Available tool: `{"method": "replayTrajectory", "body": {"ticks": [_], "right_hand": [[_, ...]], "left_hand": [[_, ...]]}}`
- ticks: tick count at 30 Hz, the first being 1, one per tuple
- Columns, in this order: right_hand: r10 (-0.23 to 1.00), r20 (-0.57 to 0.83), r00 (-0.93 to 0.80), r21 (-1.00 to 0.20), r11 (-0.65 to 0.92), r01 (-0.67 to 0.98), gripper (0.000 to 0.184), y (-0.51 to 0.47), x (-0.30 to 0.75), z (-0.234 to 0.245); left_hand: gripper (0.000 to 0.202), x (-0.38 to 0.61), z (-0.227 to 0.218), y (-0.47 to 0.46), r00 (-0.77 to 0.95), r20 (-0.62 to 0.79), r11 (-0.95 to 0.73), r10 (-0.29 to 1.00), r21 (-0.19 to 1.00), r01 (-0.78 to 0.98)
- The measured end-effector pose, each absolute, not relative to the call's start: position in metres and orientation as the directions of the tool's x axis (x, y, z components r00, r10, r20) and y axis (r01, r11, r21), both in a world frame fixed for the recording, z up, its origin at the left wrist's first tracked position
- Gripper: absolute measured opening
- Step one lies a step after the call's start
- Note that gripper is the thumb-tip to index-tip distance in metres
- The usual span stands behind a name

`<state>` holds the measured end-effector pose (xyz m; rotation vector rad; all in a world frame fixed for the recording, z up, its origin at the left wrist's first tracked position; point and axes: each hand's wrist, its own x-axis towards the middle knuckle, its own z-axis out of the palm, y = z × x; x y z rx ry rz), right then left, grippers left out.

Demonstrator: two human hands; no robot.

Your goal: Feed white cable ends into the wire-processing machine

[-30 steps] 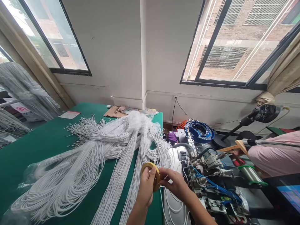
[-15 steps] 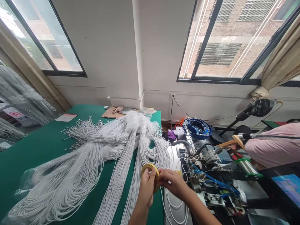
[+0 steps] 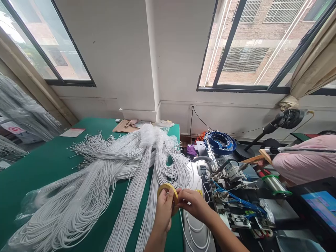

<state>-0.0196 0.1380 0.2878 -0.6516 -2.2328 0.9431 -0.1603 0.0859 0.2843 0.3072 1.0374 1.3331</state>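
White cables (image 3: 89, 196) lie left of the left hand (image 3: 163, 211), which grips a yellow tape roll (image 3: 175, 196) on edge, its long axis steep, top leaning left. At its right rim, the right hand (image 3: 193, 203) pinches, hold unclear.

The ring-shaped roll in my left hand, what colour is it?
The roll is yellow along its rim, seen best in the head view.
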Motion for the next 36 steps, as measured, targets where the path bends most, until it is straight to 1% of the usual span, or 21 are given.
{"method": "replayTrajectory", "body": {"ticks": [4,6,10,15,17,18,21,23,24,26,28,30,32,34,36], "right_hand": [[0.688,0.267,-0.674,-0.820,0.530,0.215,0.013,0.138,-0.018,0.288],[0.701,0.238,-0.672,-0.839,0.497,0.221,0.019,0.137,-0.017,0.286],[0.704,0.234,-0.671,-0.810,0.523,0.265,0.017,0.138,-0.016,0.282],[0.694,0.219,-0.686,-0.786,0.542,0.298,0.018,0.141,-0.013,0.278],[0.678,0.220,-0.701,-0.738,0.586,0.335,0.015,0.143,-0.012,0.278],[0.669,0.217,-0.711,-0.696,0.617,0.368,0.014,0.144,-0.012,0.279],[0.646,0.173,-0.743,-0.516,0.702,0.491,0.009,0.145,-0.011,0.281],[0.642,0.126,-0.757,-0.408,0.729,0.550,0.006,0.144,-0.011,0.282],[0.642,0.106,-0.759,-0.372,0.733,0.569,0.005,0.143,-0.011,0.281],[0.648,0.081,-0.758,-0.338,0.733,0.590,0.004,0.140,-0.010,0.281],[0.649,0.073,-0.757,-0.343,0.729,0.592,0.005,0.138,-0.008,0.281],[0.649,0.081,-0.757,-0.383,0.721,0.577,0.005,0.136,-0.006,0.283],[0.652,0.113,-0.750,-0.468,0.700,0.539,0.004,0.134,-0.004,0.288],[0.677,0.143,-0.722,-0.584,0.647,0.490,0.004,0.134,-0.002,0.293],[0.706,0.157,-0.691,-0.666,0.592,0.454,0.013,0.134,-0.001,0.296]], "left_hand": [[0.048,-0.160,0.282,0.086,-0.147,-0.432,0.250,0.890,0.730,-0.636],[0.049,-0.160,0.282,0.085,-0.169,-0.431,0.239,0.887,0.740,-0.629],[0.051,-0.159,0.280,0.084,-0.135,-0.427,0.262,0.894,0.743,-0.615],[0.055,-0.157,0.272,0.085,-0.113,-0.427,0.294,0.897,0.767,-0.570],[0.056,-0.156,0.268,0.086,-0.091,-0.424,0.309,0.901,0.776,-0.550],[0.056,-0.155,0.266,0.086,-0.085,-0.420,0.311,0.904,0.779,-0.545],[0.054,-0.154,0.262,0.085,-0.076,-0.424,0.317,0.902,0.774,-0.548],[0.052,-0.153,0.261,0.084,-0.064,-0.433,0.325,0.899,0.758,-0.566],[0.051,-0.152,0.260,0.084,-0.049,-0.436,0.330,0.899,0.747,-0.577],[0.050,-0.150,0.261,0.083,-0.039,-0.440,0.333,0.897,0.731,-0.595],[0.047,-0.149,0.263,0.083,-0.065,-0.438,0.314,0.897,0.733,-0.604],[0.046,-0.148,0.265,0.083,-0.102,-0.434,0.292,0.895,0.743,-0.602],[0.047,-0.149,0.267,0.084,-0.113,-0.436,0.288,0.893,0.746,-0.600],[0.050,-0.152,0.268,0.085,-0.083,-0.446,0.309,0.891,0.731,-0.608],[0.053,-0.156,0.267,0.086,-0.042,-0.449,0.328,0.893,0.710,-0.624]]}}
